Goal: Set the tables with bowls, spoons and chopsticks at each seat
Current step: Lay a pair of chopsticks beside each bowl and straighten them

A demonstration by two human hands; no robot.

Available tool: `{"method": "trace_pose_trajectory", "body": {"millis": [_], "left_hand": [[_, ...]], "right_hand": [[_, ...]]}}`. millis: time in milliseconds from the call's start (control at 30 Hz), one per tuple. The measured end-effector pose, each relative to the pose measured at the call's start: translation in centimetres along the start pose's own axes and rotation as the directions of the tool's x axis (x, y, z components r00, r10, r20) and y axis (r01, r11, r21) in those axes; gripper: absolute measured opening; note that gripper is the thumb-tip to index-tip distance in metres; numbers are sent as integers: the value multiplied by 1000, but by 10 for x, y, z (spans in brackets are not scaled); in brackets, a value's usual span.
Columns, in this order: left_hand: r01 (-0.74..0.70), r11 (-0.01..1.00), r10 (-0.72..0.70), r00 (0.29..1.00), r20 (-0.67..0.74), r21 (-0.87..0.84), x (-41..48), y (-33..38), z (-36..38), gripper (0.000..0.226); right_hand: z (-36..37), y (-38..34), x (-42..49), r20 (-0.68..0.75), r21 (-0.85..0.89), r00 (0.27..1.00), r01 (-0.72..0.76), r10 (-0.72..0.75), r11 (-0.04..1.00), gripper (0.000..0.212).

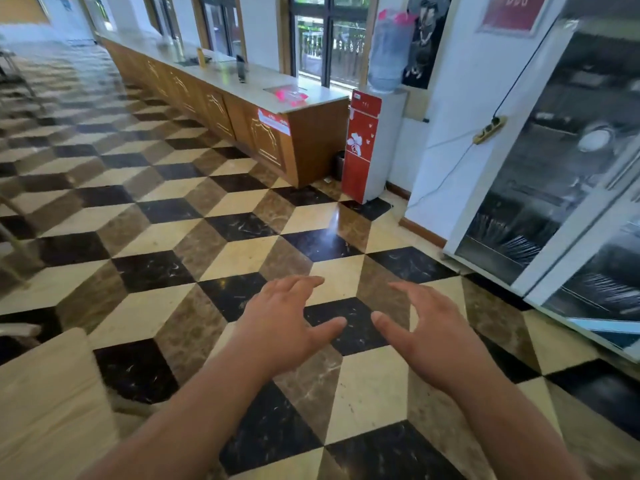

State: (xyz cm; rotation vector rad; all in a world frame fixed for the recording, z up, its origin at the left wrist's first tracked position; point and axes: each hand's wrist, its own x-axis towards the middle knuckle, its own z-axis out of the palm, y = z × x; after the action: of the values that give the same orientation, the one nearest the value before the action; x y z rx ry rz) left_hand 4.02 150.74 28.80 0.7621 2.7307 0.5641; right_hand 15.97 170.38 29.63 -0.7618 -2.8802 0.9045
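**A:** Where are the bowls, spoons and chopsticks?

**B:** The only likely tableware is at the far right, behind the glass doors of a white-framed cabinet [540,188]. There is a pale round dish [596,138] on an upper shelf, and dark bundles of thin sticks [509,233] lower down. The glass is blurred, so I cannot tell whether those are chopsticks.

**A:** And the hands?

**B:** The left hand [287,327] and right hand [429,327] are held out side by side, palms down, above the floor [242,237]. Each grip is open and holds nothing. The fingers are spread and slightly bent, and the thumbs point toward each other without touching.

**A:** What lies around them?

**B:** The floor is tiled in cream, brown and black diamonds that read as stacked cubes. A corner of a pale wooden bench [45,410] shows at lower left. Farther off, a long bench [221,109] with cupboard fronts runs below a row of windows [329,39]. Just beside its near end stands a red-fronted water dispenser [362,150] with a large bottle [391,50] on top. A power strip [490,125] hangs by the cabinet's frame.
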Motion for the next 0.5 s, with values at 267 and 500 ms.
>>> {"method": "trace_pose_trajectory", "body": {"millis": [267,500], "left_hand": [[-10,1000,10,1000,1,19,93,-32,-10,85],[12,1000,-14,999,-50,-28,198,-109,-90,86]], "right_hand": [[19,-26,94,47,13,999,-12,12,1000,68],[37,-126,220,35,-84,999,12,-9,996,71]]}}
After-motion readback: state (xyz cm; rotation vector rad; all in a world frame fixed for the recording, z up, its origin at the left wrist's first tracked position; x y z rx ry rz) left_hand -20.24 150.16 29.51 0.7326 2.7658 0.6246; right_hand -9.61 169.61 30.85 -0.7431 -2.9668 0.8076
